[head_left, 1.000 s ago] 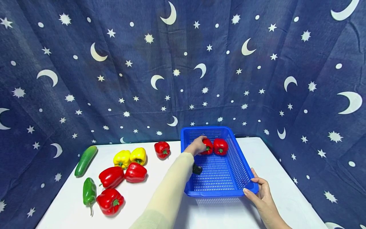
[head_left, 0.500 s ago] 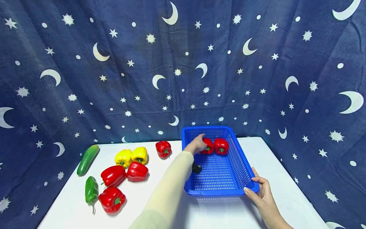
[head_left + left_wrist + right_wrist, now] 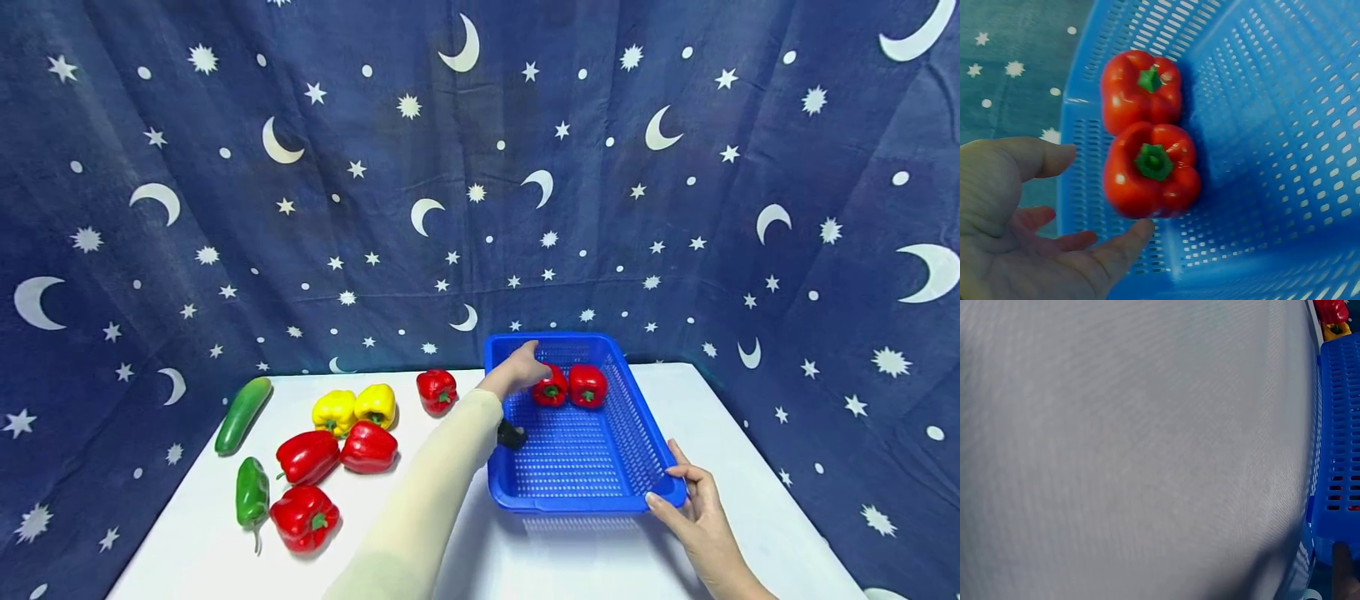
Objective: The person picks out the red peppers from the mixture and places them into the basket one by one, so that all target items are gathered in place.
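Two red bell peppers [image 3: 588, 386] [image 3: 1141, 94] sit side by side at the far end of a blue plastic basket [image 3: 570, 505]. Just left of the nearer pepper [image 3: 1154, 172] is my left hand [image 3: 517, 372], over the basket's far left part. In the left wrist view its thumb and fingers are spread apart with nothing between them; one fingertip is close to that pepper, and I cannot tell whether it touches. My right hand [image 3: 701, 517] grips the basket's near right corner, thumb on the rim and fingers at the outer side.
On the white table [image 3: 420, 508], left of the basket, lie several red bell peppers [image 3: 306, 518], two yellow bell peppers [image 3: 334, 411], a green chili pepper [image 3: 252, 492] and a cucumber [image 3: 243, 415]. Another red bell pepper [image 3: 437, 392] is near the back edge. A blue curtain [image 3: 360, 217] hangs behind.
My left hand has let go of the left red bell pepper in the basket and opened, moving slightly away to its left. My right hand keeps its grip. The head view has shifted slightly.
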`<state>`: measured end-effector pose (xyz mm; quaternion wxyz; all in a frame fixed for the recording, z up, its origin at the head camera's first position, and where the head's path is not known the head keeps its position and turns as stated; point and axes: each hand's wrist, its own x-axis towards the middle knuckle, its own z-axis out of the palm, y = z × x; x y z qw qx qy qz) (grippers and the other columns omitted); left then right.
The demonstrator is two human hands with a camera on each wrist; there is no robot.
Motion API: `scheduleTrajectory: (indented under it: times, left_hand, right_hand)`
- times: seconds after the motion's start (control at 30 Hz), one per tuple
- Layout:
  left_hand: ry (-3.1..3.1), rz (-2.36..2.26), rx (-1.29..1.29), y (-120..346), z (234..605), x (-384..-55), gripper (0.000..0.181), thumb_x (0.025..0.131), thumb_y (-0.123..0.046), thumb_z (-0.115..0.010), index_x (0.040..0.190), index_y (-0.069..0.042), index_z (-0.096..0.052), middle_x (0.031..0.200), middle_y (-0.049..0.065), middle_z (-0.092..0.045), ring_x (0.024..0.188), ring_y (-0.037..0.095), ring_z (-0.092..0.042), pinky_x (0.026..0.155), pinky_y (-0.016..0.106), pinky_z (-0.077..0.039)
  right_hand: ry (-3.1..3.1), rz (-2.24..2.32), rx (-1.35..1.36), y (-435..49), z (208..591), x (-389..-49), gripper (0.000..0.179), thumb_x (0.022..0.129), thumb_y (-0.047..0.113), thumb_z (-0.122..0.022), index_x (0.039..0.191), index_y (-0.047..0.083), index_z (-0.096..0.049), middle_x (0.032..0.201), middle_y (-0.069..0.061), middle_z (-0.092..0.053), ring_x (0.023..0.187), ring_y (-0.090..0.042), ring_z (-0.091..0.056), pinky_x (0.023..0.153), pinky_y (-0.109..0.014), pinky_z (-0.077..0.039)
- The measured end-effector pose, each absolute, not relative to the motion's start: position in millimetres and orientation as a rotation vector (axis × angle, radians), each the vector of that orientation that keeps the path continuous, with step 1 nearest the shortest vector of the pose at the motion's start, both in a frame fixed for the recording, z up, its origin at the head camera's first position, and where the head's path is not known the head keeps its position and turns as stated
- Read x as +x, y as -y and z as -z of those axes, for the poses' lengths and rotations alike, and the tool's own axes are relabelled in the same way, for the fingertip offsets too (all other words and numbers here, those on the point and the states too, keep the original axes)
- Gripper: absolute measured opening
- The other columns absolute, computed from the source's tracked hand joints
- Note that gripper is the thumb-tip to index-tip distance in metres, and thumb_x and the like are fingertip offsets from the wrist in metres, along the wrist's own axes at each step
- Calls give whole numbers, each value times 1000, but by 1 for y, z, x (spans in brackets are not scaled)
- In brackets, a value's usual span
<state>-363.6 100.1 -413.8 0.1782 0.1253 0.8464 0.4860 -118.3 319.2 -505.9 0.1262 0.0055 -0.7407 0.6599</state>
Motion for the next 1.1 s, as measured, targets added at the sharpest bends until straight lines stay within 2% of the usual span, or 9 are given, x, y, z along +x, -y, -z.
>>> scheduleTrajectory:
  times: [0.13,0.3,0.4,0.53,0.77,1.0,1.1]
  left_hand:
    - [-2384,-1442,443,-94,399,-360,73,97,-8,-62,161,-5,-27,161,21,-34,143,34,-41,115,48,-38]
    - [-2316,-1524,527,-84,380,-353,75,98,-12,-65,162,-8,-26,159,23,-36,131,35,-54,105,46,-48]
    - [-2286,-1558,560,-77,373,-350,75,98,-12,-66,162,-9,-26,160,22,-34,128,36,-56,100,46,-52]
    - [-2265,-1603,602,-68,367,-344,74,98,-13,-67,161,-12,-30,161,20,-33,132,36,-54,100,46,-53]
    - [-2242,-1607,699,-46,364,-330,73,99,-16,-66,162,-17,-30,162,16,-33,132,33,-54,100,45,-53]
    - [-2269,-1590,756,-22,358,-318,72,100,-20,-66,162,-19,-29,163,13,-33,140,34,-47,102,46,-52]
    - [-2277,-1592,779,-11,356,-316,71,100,-21,-65,162,-20,-30,162,13,-34,141,33,-46,104,46,-50]
  right_hand:
    - [2158,-1924,5,-320,506,-119,50,101,2,-62,136,5,-26,172,-9,-5,156,-31,-10,98,-3,-35]
    - [2154,-1944,21,-321,507,-118,49,102,3,-59,136,6,-24,172,-7,-5,155,-23,-11,98,-4,-35]
    - [2151,-1953,44,-321,508,-117,47,103,2,-57,135,6,-23,172,-8,-3,156,-22,-9,99,-4,-34]
    - [2139,-1958,61,-320,508,-117,46,103,1,-57,135,5,-23,172,-10,-3,155,-20,-11,98,-4,-36]
    - [2090,-1991,43,-318,509,-118,48,102,0,-58,134,6,-23,171,-14,-2,147,-8,-24,98,-8,-40]
    - [2069,-2029,15,-317,509,-119,48,102,2,-58,134,10,-23,171,-13,0,150,-17,-23,96,-10,-44]
    - [2045,-2045,34,-316,510,-118,45,103,1,-57,132,10,-24,171,-14,0,146,-7,-29,96,-12,-46]
